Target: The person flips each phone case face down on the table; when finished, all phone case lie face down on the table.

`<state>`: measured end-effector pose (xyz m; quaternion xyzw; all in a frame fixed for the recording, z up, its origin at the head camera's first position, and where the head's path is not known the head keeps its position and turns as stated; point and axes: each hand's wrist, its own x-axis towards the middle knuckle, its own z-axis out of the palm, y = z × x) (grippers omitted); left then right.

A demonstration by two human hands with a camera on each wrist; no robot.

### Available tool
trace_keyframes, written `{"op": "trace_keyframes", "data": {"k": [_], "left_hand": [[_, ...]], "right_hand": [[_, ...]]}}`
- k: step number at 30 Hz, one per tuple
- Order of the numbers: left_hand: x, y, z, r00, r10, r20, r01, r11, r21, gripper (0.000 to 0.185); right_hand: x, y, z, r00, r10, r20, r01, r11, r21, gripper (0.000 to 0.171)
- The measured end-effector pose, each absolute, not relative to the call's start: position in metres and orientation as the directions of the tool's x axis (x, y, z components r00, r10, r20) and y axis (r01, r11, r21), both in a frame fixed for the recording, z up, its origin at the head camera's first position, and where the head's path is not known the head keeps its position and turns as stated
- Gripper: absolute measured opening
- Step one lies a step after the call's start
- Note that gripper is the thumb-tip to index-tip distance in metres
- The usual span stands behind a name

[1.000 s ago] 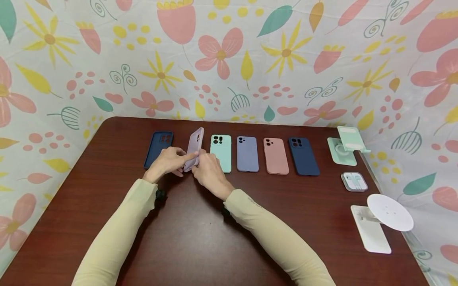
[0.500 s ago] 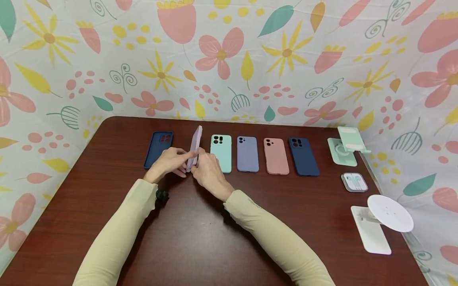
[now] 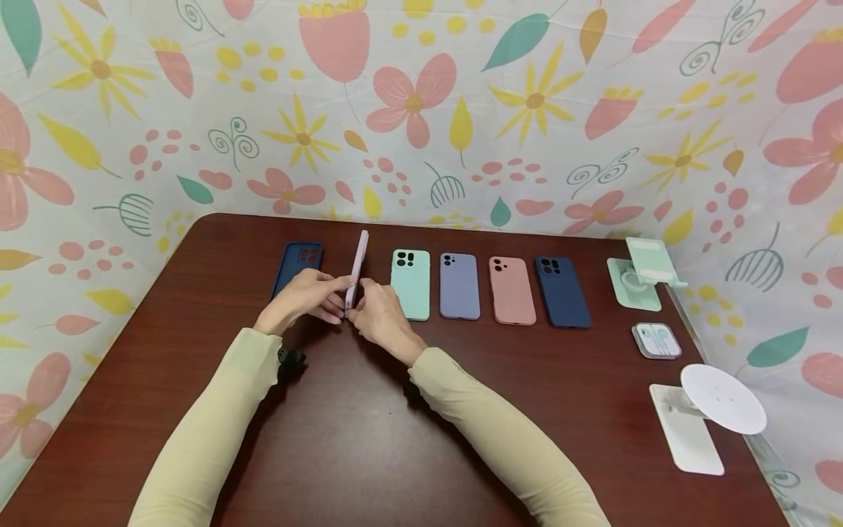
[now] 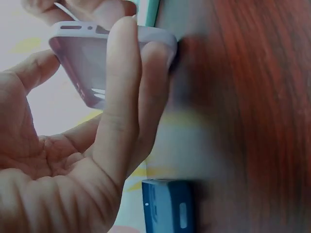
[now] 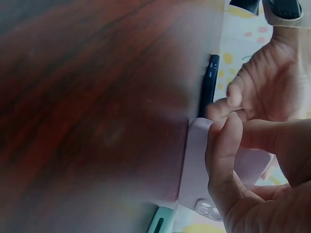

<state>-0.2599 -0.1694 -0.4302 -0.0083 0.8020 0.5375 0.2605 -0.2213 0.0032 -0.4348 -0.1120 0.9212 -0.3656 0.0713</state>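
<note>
A lilac phone case (image 3: 358, 260) stands on edge on the table, held between both hands. My left hand (image 3: 305, 298) grips it from the left, thumb on its long edge; in the left wrist view its fingers (image 4: 124, 73) reach across the hollow inside of the case (image 4: 85, 53). At the lower end, my right hand (image 3: 384, 316) pinches the case's edge between fingertips. The right wrist view shows the case's smooth outer back (image 5: 194, 165) and its camera cutout near the bottom. A navy case (image 3: 294, 265) lies hollow side up just left of the left hand.
Right of the hands lie a mint case (image 3: 411, 289), a blue-grey case (image 3: 459, 287), a pink case (image 3: 513, 291) and a navy-blue case (image 3: 563, 293). Further right are a mint phone stand (image 3: 635, 289), boxed earphones (image 3: 656, 341) and a white stand (image 3: 688, 432). Patterned cloth (image 3: 421, 168) hangs behind.
The lilac case has turned from leaning with its face showing to nearly edge-on, its top tipping left. Both hands keep hold of it. The head view has shifted slightly.
</note>
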Motion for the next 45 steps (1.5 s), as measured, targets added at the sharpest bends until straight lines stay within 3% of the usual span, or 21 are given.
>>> {"op": "trace_keyframes", "data": {"k": [9, 16, 29, 45], "left_hand": [[-0.257, -0.169, -0.420, -0.935, 0.221, -0.277, -0.177, 0.386, 0.905, 0.045], [-0.255, -0.172, -0.417, -0.972, 0.152, -0.179, -0.096, 0.440, 0.893, 0.027], [-0.251, -0.181, -0.416, -0.980, 0.155, -0.124, -0.027, 0.512, 0.858, 0.025], [-0.252, -0.188, -0.423, -0.974, 0.144, -0.172, -0.071, 0.532, 0.844, 0.026]], "right_hand": [[-0.230, 0.001, -0.446, -0.955, -0.286, -0.084, -0.145, 0.693, -0.706, 0.037], [-0.234, -0.001, -0.447, -0.951, -0.287, -0.112, -0.134, 0.712, -0.689, 0.043], [-0.236, 0.000, -0.449, -0.951, -0.273, -0.147, -0.113, 0.746, -0.656, 0.024], [-0.235, 0.005, -0.446, -0.961, -0.236, -0.143, -0.090, 0.757, -0.647, 0.013]]}}
